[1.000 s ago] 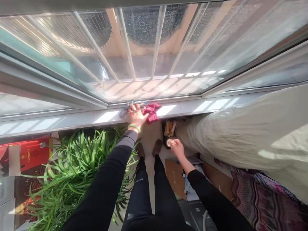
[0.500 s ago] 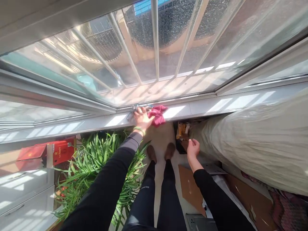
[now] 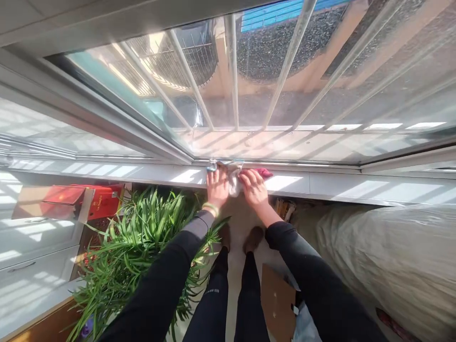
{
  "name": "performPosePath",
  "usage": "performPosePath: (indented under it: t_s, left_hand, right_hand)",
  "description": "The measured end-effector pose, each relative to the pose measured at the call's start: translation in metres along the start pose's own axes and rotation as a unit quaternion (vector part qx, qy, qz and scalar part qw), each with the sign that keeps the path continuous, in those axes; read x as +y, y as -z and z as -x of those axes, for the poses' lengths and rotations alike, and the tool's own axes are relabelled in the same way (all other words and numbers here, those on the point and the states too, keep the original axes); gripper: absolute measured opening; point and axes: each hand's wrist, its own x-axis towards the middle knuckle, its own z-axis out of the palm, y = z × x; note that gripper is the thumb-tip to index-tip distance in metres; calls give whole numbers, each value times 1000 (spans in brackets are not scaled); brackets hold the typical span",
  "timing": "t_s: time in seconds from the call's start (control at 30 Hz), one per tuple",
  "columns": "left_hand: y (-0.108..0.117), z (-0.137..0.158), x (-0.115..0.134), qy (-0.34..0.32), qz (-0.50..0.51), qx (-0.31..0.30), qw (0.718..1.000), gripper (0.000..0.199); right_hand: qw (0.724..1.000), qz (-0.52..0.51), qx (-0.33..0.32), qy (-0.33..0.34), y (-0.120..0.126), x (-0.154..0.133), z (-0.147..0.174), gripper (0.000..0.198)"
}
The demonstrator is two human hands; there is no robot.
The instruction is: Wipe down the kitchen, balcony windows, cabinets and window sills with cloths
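Crumpled whitish sheet (image 3: 235,180), between left hand (image 3: 217,187) and right hand (image 3: 254,188), white flat windowsill (image 3: 327,187) | crimson fabric cloth (image 3: 264,172) beside right hand | grip: closure unclear | step: apparently two-handed handling | next calls for steadiness

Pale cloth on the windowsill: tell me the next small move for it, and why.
I'd probably spread the pale cloth a little between both hands. It looks bunched on the windowsill, with the left hand at one side and the right hand at the other, beside the red cloth, so both seem well placed to ease it apart.
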Motion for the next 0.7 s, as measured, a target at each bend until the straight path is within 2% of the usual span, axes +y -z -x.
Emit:
performPosePath:
  t_s: [0.07, 0.23, 0.3, 0.37, 0.43, 0.53, 0.63, 0.7]
  left_hand:
    - [-19, 4, 34, -11, 24, 11, 1000, 63]
    - [-54, 14, 128, -101, 60, 9, 993, 70]
    - [-61, 12, 150, -183, 59, 0, 981, 66]
    - [-62, 5, 154, -264, 52, -5, 963, 61]
    - [-56, -4, 138, -303, 42, -5, 952, 56]
    - [-37, -13, 80, -279, 25, -12, 960, 54]
    - [-9, -10, 1, -176, 4, -18, 984, 55]
    - [9, -6, -46, -76, -17, 1, 997, 57]
  right_hand:
    - [1000, 27, 1, 7, 23, 21, 14, 37]
    - [986, 139, 65, -61, 92, 94, 49, 37]
    - [977, 166, 105, -77, 108, 120, 60, 38]
    - [970, 180, 137, -93, 115, 136, 67, 37]
    - [965, 180, 154, -111, 113, 141, 70, 35]
    - [954, 175, 196, -147, 97, 124, 65, 34]
    - [961, 139, 194, -140, 62, 74, 50, 36]
    - [983, 78, 141, -92, 29, 27, 33, 39]
